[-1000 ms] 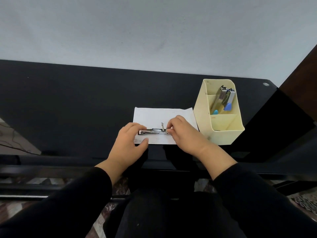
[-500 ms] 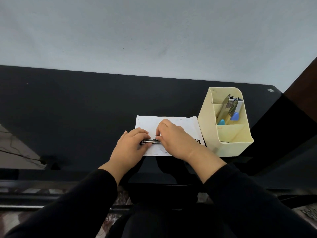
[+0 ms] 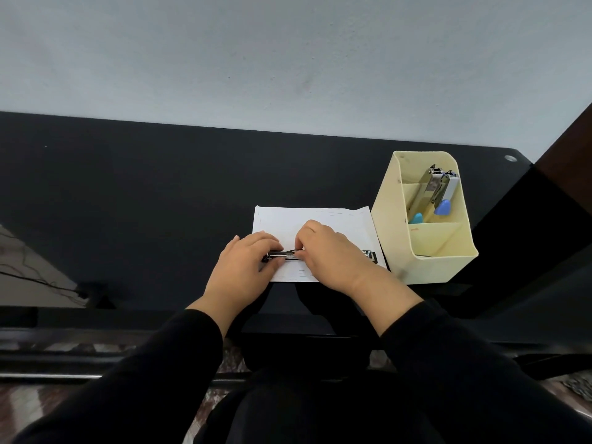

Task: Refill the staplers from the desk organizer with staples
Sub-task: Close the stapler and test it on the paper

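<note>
Left hand (image 3: 243, 270) clamps the slim chrome stapler (image 3: 282, 255) at its 9 o'clock end; right hand (image 3: 330, 251) pinches down on its middle, now covering the rail it left bare a second ago. It lies on flat white paper (image 3: 320, 216), matte black desk (image 3: 128, 193). Cream plastic organizer (image 3: 389, 232) at 3 o'clock holds two more metal staplers (image 3: 432, 187).

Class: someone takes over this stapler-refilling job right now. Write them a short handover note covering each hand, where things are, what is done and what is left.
Left hand: steadies the open stapler on the paper.
Right hand: fingertips pinched at the stapler's metal channel; any staples are hidden.
Desk organizer: right of the paper, two more staplers standing in it.
Done: one stapler taken out and opened.
Left: finish it, then check the other two.
</note>
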The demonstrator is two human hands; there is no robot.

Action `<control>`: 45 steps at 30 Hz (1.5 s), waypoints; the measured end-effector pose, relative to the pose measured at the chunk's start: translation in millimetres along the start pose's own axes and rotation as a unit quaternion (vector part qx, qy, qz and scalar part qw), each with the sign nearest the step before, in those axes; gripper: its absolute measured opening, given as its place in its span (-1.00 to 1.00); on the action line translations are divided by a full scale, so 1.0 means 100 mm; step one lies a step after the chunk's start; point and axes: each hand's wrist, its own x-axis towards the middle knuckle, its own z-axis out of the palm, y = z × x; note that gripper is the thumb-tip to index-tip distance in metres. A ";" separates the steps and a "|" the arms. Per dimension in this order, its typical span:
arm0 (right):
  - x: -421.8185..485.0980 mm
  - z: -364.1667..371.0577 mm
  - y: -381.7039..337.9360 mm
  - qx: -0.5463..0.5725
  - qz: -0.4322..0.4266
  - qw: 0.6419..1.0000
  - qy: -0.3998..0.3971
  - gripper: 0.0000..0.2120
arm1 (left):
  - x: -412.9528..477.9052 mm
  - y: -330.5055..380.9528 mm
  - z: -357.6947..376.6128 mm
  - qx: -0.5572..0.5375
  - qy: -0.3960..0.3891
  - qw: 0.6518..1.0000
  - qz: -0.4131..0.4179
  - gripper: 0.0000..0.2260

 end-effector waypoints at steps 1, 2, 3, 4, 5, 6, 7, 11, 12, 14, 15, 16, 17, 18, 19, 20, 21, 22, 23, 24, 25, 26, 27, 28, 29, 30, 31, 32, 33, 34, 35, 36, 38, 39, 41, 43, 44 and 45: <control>0.00 0.00 0.00 0.006 0.002 1.000 0.000 -0.86 | 0.00 0.00 0.00 0.000 0.001 1.000 0.000 -0.84; 0.00 -0.01 0.00 0.013 0.005 1.000 -0.001 -0.87 | 0.00 0.00 0.00 0.000 0.001 1.000 0.001 -0.84; 0.01 -0.01 0.00 0.020 0.008 1.000 0.000 -0.87 | 0.00 0.00 0.00 0.001 0.001 1.000 0.001 -0.84; 0.01 -0.01 0.00 0.025 0.010 1.000 0.001 -0.87 | 0.00 0.00 0.00 0.002 0.002 1.000 0.001 -0.84; 0.01 -0.01 0.00 0.028 0.011 1.000 0.002 -0.88 | 0.00 0.00 0.00 0.002 0.002 1.000 0.000 -0.84; 0.01 -0.02 0.01 0.030 0.011 0.999 0.003 -0.88 | 0.00 0.00 0.01 0.002 0.003 1.000 0.000 -0.84; 0.01 -0.01 0.01 0.032 0.012 0.999 0.003 -0.88 | 0.00 -0.01 0.01 0.002 0.003 1.000 0.000 -0.84; 0.00 0.01 0.04 0.075 0.020 0.997 -0.001 -0.85 | 0.01 -0.01 0.01 0.004 0.000 1.000 -0.002 -0.84; -0.01 0.02 0.06 0.108 0.028 0.994 0.001 -0.81 | 0.01 0.00 0.01 0.003 -0.001 1.000 -0.002 -0.85; -0.03 0.03 0.09 0.186 0.053 0.981 0.018 -0.76 | 0.01 0.00 0.00 0.002 -0.003 1.000 -0.006 -0.85; -0.05 0.04 0.11 0.215 0.065 0.974 0.030 -0.76 | 0.01 0.00 0.00 0.003 -0.005 1.000 -0.009 -0.85; -0.07 0.04 0.14 0.232 0.076 0.969 0.042 -0.78 | 0.01 0.00 0.00 0.003 -0.007 1.000 -0.011 -0.84; -0.09 0.05 0.16 0.241 0.085 0.965 0.052 -0.82 | 0.01 0.00 -0.01 0.002 -0.009 1.000 -0.014 -0.84; -0.10 0.06 0.17 0.246 0.091 0.963 0.061 -0.86 | 0.01 0.00 -0.01 0.001 -0.010 1.000 -0.017 -0.83; -0.11 0.07 0.18 0.249 0.094 0.962 0.066 -0.90 | 0.01 0.01 -0.01 -0.002 -0.009 1.000 -0.021 -0.83; -0.12 0.08 0.17 0.248 0.093 0.962 0.069 -0.92 | 0.01 0.01 -0.02 -0.006 -0.008 1.000 -0.024 -0.83; -0.12 0.08 0.17 0.243 0.091 0.963 0.070 -0.93 | 0.01 0.02 -0.03 -0.009 -0.006 1.000 -0.026 -0.83; -0.12 0.08 0.16 0.234 0.089 0.966 0.069 -0.93 | 0.01 0.03 -0.03 -0.011 -0.006 1.000 -0.028 -0.83; -0.11 0.07 0.15 0.222 0.086 0.969 0.069 -0.92 | 0.01 0.04 -0.04 -0.014 -0.007 0.999 -0.030 -0.83; -0.10 0.05 0.14 0.207 0.082 0.973 0.068 -0.92 | 0.02 0.04 -0.05 -0.018 -0.008 0.999 -0.032 -0.83; -0.09 0.03 0.12 0.186 0.077 0.977 0.067 -0.91 | 0.02 0.05 -0.06 -0.024 -0.009 0.999 -0.035 -0.84; -0.08 0.01 0.11 0.159 0.071 0.982 0.067 -0.90 | 0.02 0.06 -0.06 -0.032 -0.009 0.999 -0.038 -0.85; -0.07 -0.02 0.08 0.131 0.064 0.987 0.068 -0.89 | 0.02 0.07 -0.07 -0.041 -0.008 0.998 -0.040 -0.86; -0.07 -0.04 0.06 0.105 0.057 0.990 0.070 -0.88 | 0.02 0.07 -0.08 -0.052 -0.006 0.998 -0.045 -0.87; -0.06 -0.07 0.03 0.081 0.048 0.993 0.075 -0.87 | 0.02 0.07 -0.08 -0.066 -0.004 0.996 -0.052 -0.87; -0.05 -0.10 0.00 0.056 0.036 0.994 0.083 -0.87 | 0.02 0.08 -0.09 -0.080 -0.003 0.995 -0.061 -0.86; -0.04 -0.12 -0.02 0.033 0.025 0.995 0.091 -0.86 | 0.02 0.08 -0.10 -0.092 -0.003 0.993 -0.071 -0.85; -0.03 -0.13 -0.04 0.012 0.014 0.995 0.098 -0.86 | 0.02 0.08 -0.11 -0.104 -0.002 0.991 -0.081 -0.85; -0.02 -0.15 -0.06 -0.004 0.006 0.995 0.102 -0.87 | 0.02 0.08 -0.11 -0.115 -0.002 0.989 -0.092 -0.85; -0.01 -0.16 -0.07 -0.017 0.001 0.995 0.103 -0.87 | 0.02 0.09 -0.12 -0.127 -0.001 0.986 -0.105 -0.85; -0.01 -0.16 -0.08 -0.026 -0.002 0.995 0.101 -0.87 | 0.02 0.09 -0.12 -0.138 -0.001 0.984 -0.116 -0.85; -0.01 -0.17 -0.09 -0.032 -0.003 0.995 0.097 -0.87 | 0.02 0.10 -0.12 -0.147 -0.001 0.981 -0.126 -0.86; -0.01 -0.18 -0.09 -0.040 -0.003 0.995 0.092 -0.87 | 0.02 0.10 -0.13 -0.161 -0.001 0.978 -0.135 -0.86; -0.01 -0.18 -0.09 -0.046 -0.004 0.995 0.089 -0.86 | 0.02 0.10 -0.12 -0.165 -0.001 0.977 -0.137 -0.86; -0.02 -0.19 -0.10 -0.060 -0.009 0.994 0.086 -0.85 | 0.02 0.09 -0.12 -0.166 -0.002 0.977 -0.137 -0.84; -0.03 -0.21 -0.12 -0.078 -0.017 0.993 0.083 -0.84 | 0.02 0.08 -0.11 -0.162 -0.002 0.978 -0.128 -0.79; -0.03 -0.22 -0.13 -0.086 -0.021 0.993 0.083 -0.84 | 0.02 0.07 -0.10 -0.157 -0.001 0.980 -0.122 -0.77; -0.02 -0.23 -0.15 -0.095 -0.025 0.992 0.082 -0.83 | 0.02 0.07 -0.10 -0.153 0.000 0.981 -0.118 -0.76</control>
